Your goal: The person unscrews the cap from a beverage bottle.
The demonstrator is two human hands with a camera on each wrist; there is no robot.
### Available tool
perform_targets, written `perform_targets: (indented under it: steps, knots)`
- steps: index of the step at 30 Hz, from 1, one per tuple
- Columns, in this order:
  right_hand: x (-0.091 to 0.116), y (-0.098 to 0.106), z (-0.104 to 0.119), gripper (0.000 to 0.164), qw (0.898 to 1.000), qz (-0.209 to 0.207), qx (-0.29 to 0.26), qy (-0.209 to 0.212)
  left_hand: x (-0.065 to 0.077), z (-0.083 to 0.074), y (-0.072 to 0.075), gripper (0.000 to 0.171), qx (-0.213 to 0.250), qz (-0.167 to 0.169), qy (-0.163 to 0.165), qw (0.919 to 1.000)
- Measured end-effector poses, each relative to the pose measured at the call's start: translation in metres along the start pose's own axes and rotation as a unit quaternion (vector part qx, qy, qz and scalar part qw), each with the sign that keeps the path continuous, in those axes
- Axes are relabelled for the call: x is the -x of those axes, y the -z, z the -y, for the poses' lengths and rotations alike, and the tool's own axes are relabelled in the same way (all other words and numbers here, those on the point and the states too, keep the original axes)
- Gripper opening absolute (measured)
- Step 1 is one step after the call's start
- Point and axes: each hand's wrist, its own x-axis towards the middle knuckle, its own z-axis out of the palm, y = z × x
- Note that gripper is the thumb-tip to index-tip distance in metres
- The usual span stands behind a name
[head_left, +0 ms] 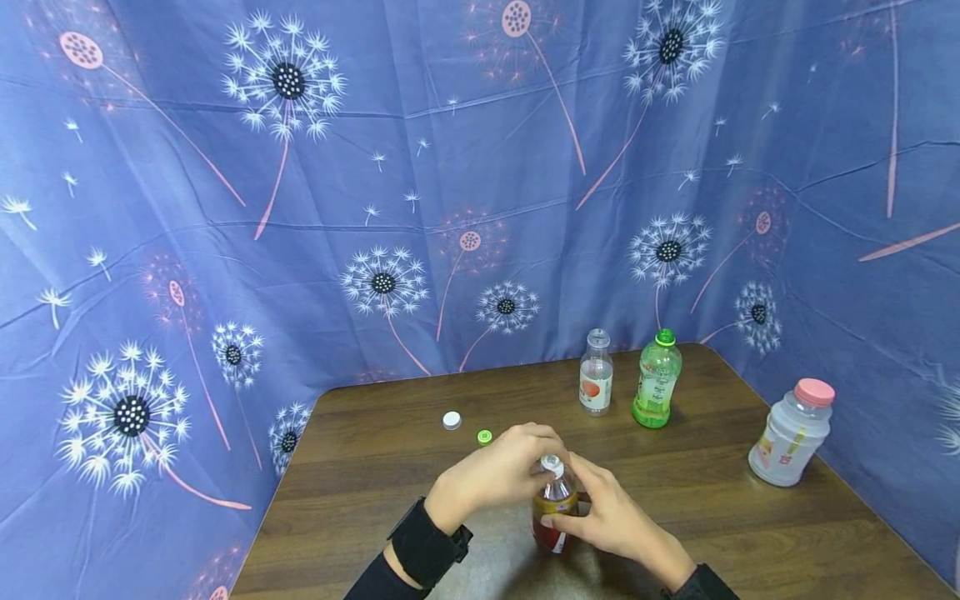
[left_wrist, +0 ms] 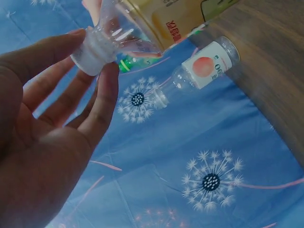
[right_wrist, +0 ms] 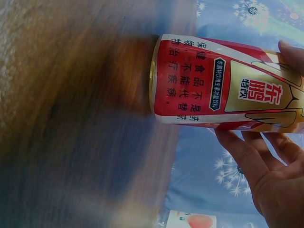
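A drink bottle (head_left: 555, 521) with a red and gold label stands upright on the table, its clear shoulder narrowing to a pale neck. My right hand (head_left: 618, 517) grips the body from the right, thumb on one side and fingers on the other; the red label (right_wrist: 190, 80) fills much of the right wrist view. From the left, my left hand (head_left: 498, 471) reaches over the top. In the left wrist view its thumb and fingers pinch the whitish neck end (left_wrist: 95, 54). Whether a cap sits there I cannot tell.
Behind the hands lie a white cap (head_left: 452, 420) and a green cap (head_left: 484, 437). Farther back stand a clear bottle (head_left: 596, 375) with a peach label and a green bottle (head_left: 657, 383), both uncapped. A pink-lidded jar (head_left: 791, 433) is near the right edge of the wooden table (head_left: 360, 467).
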Motion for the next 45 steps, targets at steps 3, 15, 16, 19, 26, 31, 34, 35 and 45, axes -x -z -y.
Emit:
perform_targets:
  steps: [3,15,16,19,26,31,34,35,45]
  knots:
    - [0.000,0.000,-0.001,0.080,1.000,0.003,-0.009,0.004,0.000,0.002,0.003,0.027,0.022,0.012,-0.013,0.9996]
    - [0.001,0.000,0.001,0.077,1.000,-0.007,0.017,0.011,-0.001,-0.008,-0.007,0.039,-0.073,-0.041,0.030,0.9960]
    - [0.001,0.000,0.002,0.075,1.000,-0.007,0.016,0.008,-0.001,-0.008,-0.009,0.040,-0.095,-0.053,0.042,0.9931]
    - [0.000,-0.001,0.001,0.075,1.000,-0.003,0.007,0.006,-0.001,-0.009,-0.016,0.040,-0.147,-0.080,0.070,0.9835]
    - [0.000,0.000,0.002,0.077,1.000,-0.004,-0.003,-0.003,-0.001,-0.009,-0.021,0.028,-0.175,-0.107,0.073,0.9759]
    - [-0.001,0.000,0.002,0.075,1.000,-0.004,0.000,0.001,-0.001,-0.009,-0.019,0.023,-0.130,-0.090,0.077,0.9844]
    - [-0.001,-0.001,0.001,0.074,1.000,-0.004,0.001,0.004,-0.001,-0.008,-0.017,0.021,-0.091,-0.073,0.080,0.9900]
    - [-0.001,-0.001,0.001,0.074,1.000,-0.004,0.002,0.004,-0.001,-0.007,-0.016,0.020,-0.077,-0.067,0.078,0.9918]
    - [0.001,0.000,0.001,0.078,1.000,0.005,-0.007,-0.017,-0.001,0.006,-0.008,0.020,0.018,-0.028,0.027,0.9991]
